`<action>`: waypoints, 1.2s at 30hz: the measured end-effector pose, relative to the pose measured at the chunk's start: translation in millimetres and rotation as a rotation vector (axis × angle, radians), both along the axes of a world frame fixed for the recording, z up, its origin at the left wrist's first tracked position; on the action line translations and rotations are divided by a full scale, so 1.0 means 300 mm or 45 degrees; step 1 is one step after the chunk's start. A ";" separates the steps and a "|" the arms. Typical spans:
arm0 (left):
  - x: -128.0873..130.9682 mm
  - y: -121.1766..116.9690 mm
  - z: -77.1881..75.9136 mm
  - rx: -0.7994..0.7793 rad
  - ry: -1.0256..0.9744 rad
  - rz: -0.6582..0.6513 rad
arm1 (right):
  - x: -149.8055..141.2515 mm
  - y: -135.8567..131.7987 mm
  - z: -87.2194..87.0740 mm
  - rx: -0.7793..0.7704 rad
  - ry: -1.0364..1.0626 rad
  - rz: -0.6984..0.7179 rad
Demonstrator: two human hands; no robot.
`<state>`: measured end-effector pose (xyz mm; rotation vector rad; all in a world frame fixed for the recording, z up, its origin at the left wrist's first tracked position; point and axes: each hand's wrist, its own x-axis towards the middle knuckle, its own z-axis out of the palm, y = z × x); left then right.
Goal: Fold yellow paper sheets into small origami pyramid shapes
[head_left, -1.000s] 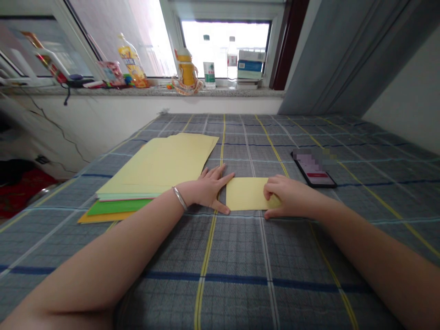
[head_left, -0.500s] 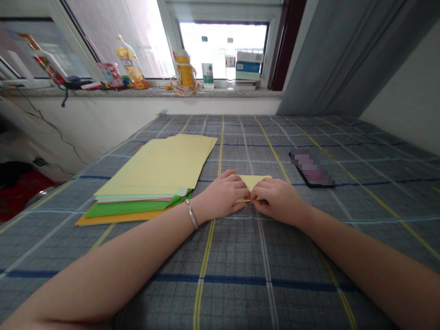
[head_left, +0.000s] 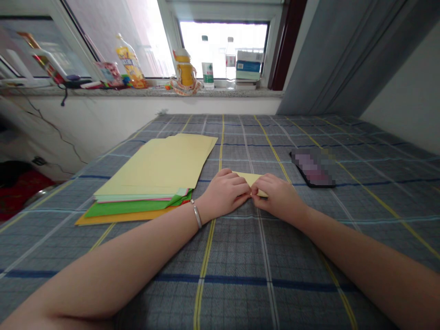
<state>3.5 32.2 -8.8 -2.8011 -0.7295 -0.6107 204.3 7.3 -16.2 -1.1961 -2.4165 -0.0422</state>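
Observation:
A small folded yellow paper (head_left: 252, 178) lies on the checked cloth in front of me, mostly covered by my hands. My left hand (head_left: 225, 192), with a silver bracelet at the wrist, has its fingers curled and pinches the paper's near edge. My right hand (head_left: 277, 196) meets it fingertip to fingertip and pinches the same paper from the right. To the left lies a stack of coloured sheets (head_left: 154, 172), pale yellow on top with pink, green and orange edges showing beneath.
A phone (head_left: 312, 167) lies face up to the right of my hands. The grey checked cloth (head_left: 240, 256) covers the whole surface. Bottles, a yellow flask (head_left: 185, 68) and boxes stand on the windowsill at the back. A grey curtain hangs at right.
The yellow paper lay flat between my hands a second ago. Both hands have since closed over it, meeting in the middle, and only its far edge shows now.

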 end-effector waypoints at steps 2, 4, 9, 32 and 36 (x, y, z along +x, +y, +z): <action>-0.002 0.001 -0.002 -0.010 -0.014 0.006 | 0.005 0.003 0.001 -0.003 0.013 0.004; -0.005 0.004 -0.004 -0.033 -0.044 0.017 | 0.011 0.006 0.002 0.000 0.031 0.007; -0.012 0.010 -0.002 -0.077 -0.112 0.041 | 0.022 0.009 0.009 0.028 0.056 0.005; -0.060 0.062 0.005 -0.299 -0.484 0.179 | 0.124 0.051 0.040 0.247 0.232 0.033; -0.071 0.072 0.000 -0.226 -0.491 0.209 | 0.147 0.060 0.040 0.312 0.375 -0.058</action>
